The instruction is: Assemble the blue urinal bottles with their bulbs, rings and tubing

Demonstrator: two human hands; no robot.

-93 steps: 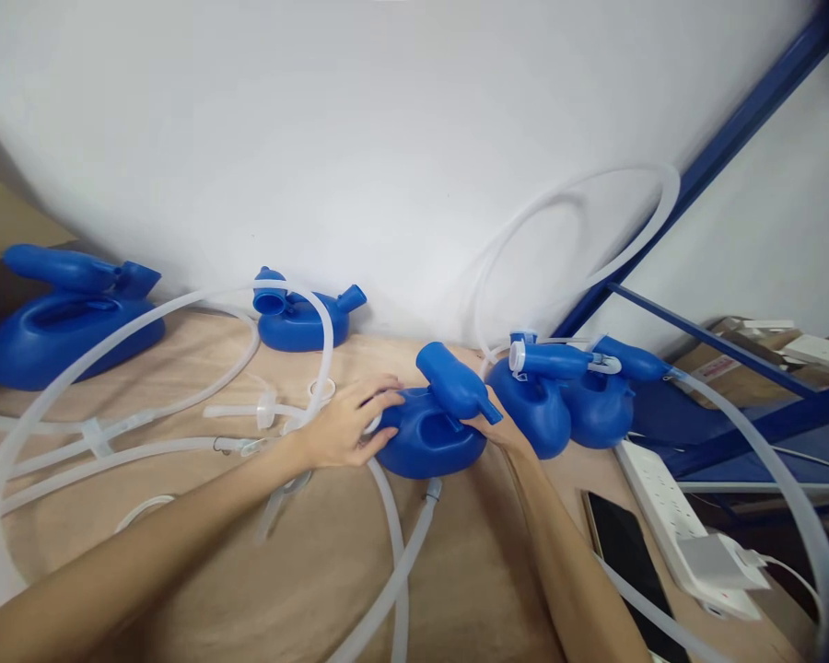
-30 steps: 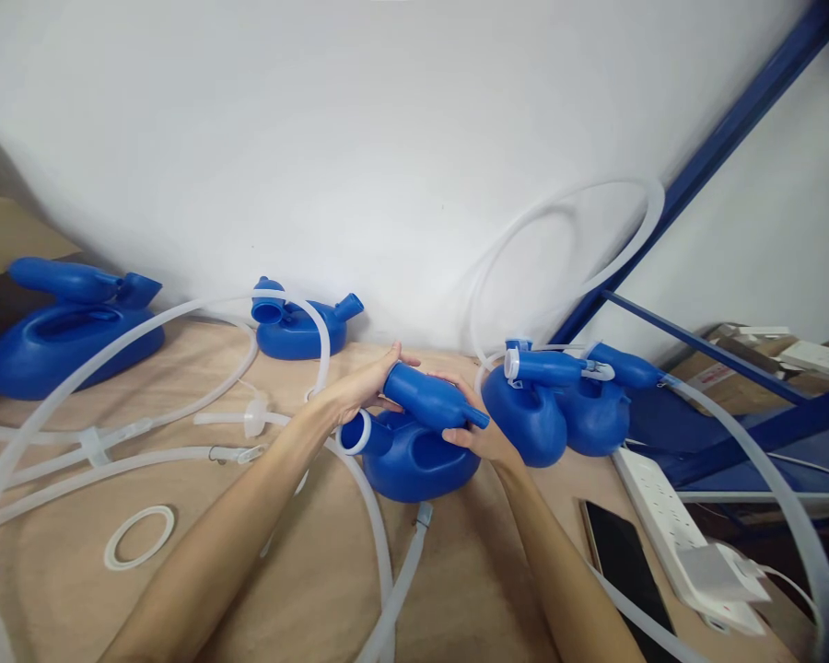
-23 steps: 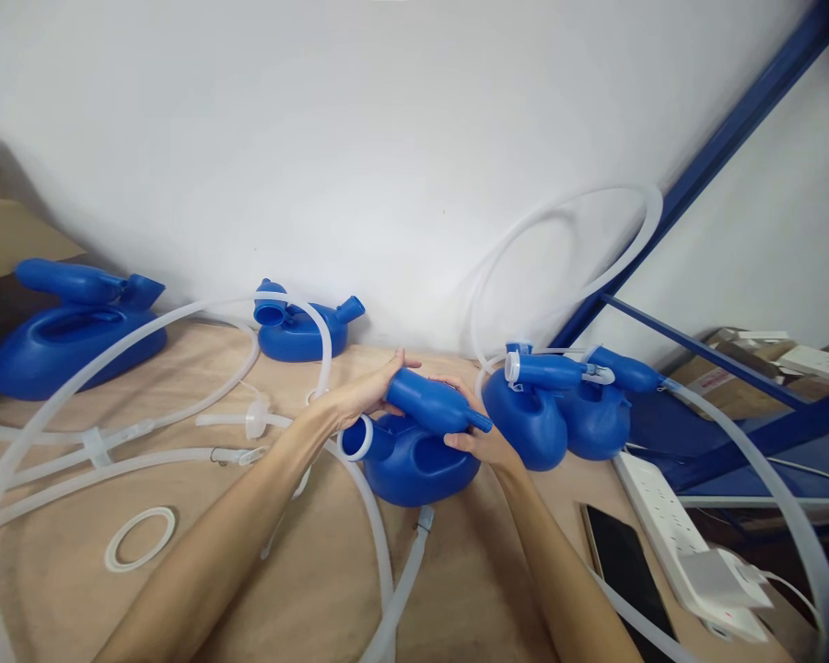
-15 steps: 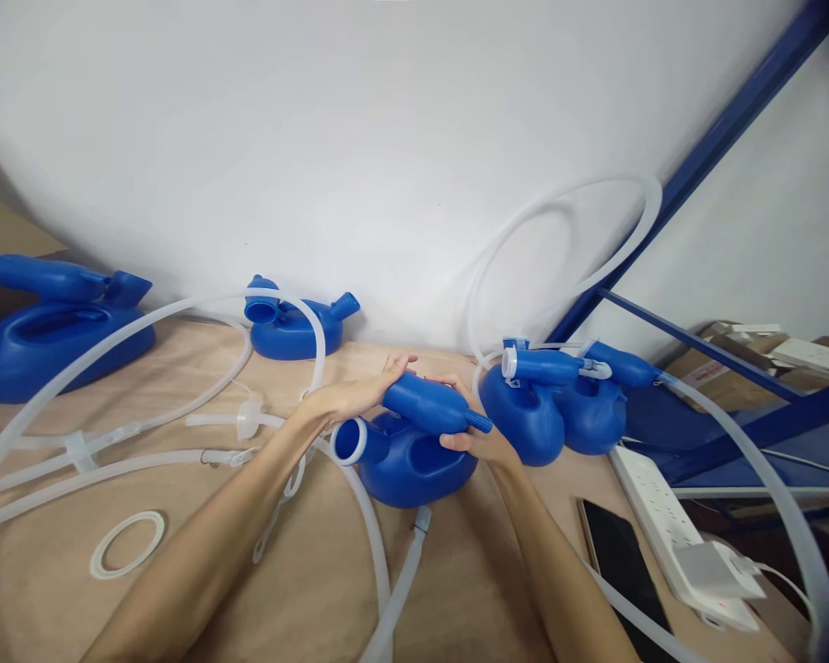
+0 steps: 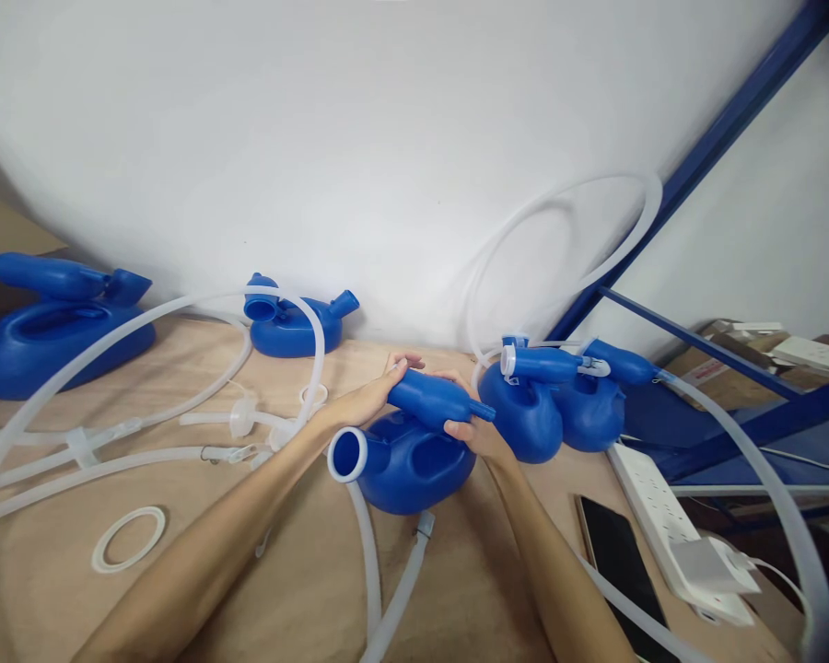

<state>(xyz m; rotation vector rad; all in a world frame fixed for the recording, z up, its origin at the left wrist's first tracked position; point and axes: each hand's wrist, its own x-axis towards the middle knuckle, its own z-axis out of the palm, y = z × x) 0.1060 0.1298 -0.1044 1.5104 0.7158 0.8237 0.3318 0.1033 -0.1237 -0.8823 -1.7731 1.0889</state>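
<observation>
A blue plastic urinal bottle [image 5: 407, 460] is in both my hands at the middle of the wooden table [image 5: 180, 589]. Its round white-rimmed mouth [image 5: 346, 454] faces me at the left. My left hand [image 5: 369, 396] wraps the far left end of its blue handle [image 5: 437, 401]. My right hand [image 5: 480, 437] grips the bottle at the handle's right end, by the small spout. Clear white tubes [image 5: 369, 562] run under the bottle.
Two more blue bottles [image 5: 556, 405] with caps and tubing stand right of it. Others lie at the back [image 5: 294, 322] and far left [image 5: 48, 318]. A white ring [image 5: 128, 539], a phone [image 5: 618, 562] and a power strip [image 5: 670, 525] lie on the table.
My left hand left the bottle's left side and took the handle's far end. The bottle has turned and tilted, so its white-rimmed mouth now faces me at the left.
</observation>
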